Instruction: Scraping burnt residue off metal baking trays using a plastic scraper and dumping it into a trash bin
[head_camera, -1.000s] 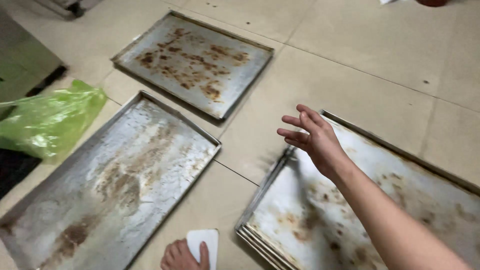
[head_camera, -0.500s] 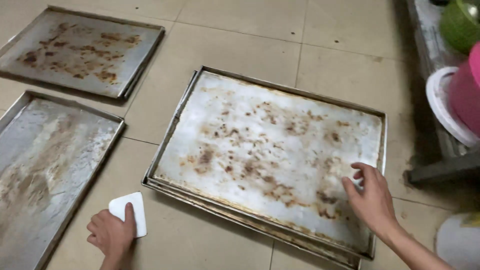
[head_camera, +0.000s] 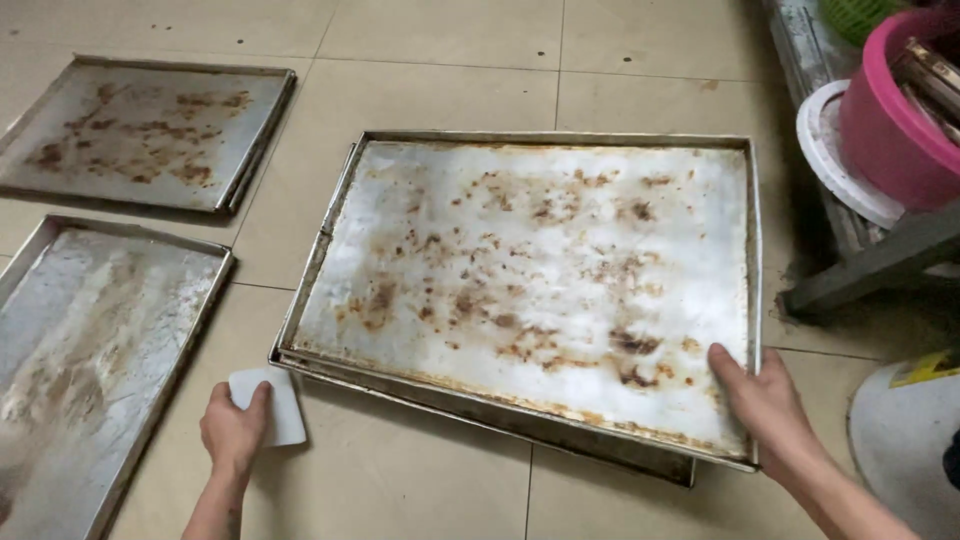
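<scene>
Rt hand (head_camera: 765, 405) lies flat, fingers spread a little, on the near-right corner of the top baking tray (head_camera: 540, 280), at approx 4 o'clock of the tray; thumb side on the stained sheet, palm over the rim. Not gripping anything, just pressing down on the metal.

Lt hand (head_camera: 235, 430) at approx 8 o'clock of the same tray, down on the tiled floor (head_camera: 420, 60), fingers curled over a small white scraper (head_camera: 270, 405), a flat rounded-corner card. Scraper lies on the floor just beside the tray's near-left corner, not touching it as far as can be told.

Top tray is large, rectangular, greyish-white w/ brown burnt spots, thickest toward the near-right. It sits on a stack of similar trays (head_camera: 500, 415); lower edges show along the near side.

Two more dirty trays lie on the floor at 9–10 o'clock: far tray (head_camera: 140, 135) w/ brown patches, near tray (head_camera: 100, 350) w/ pale streaks, apart from each other and from the stack.

At 2 o'clock: pink bucket (head_camera: 890, 130) resting by a white round lid (head_camera: 830, 160), on a grey metal frame (head_camera: 880, 260). White container (head_camera: 900, 440) at 4 o'clock, partly cut off.
</scene>
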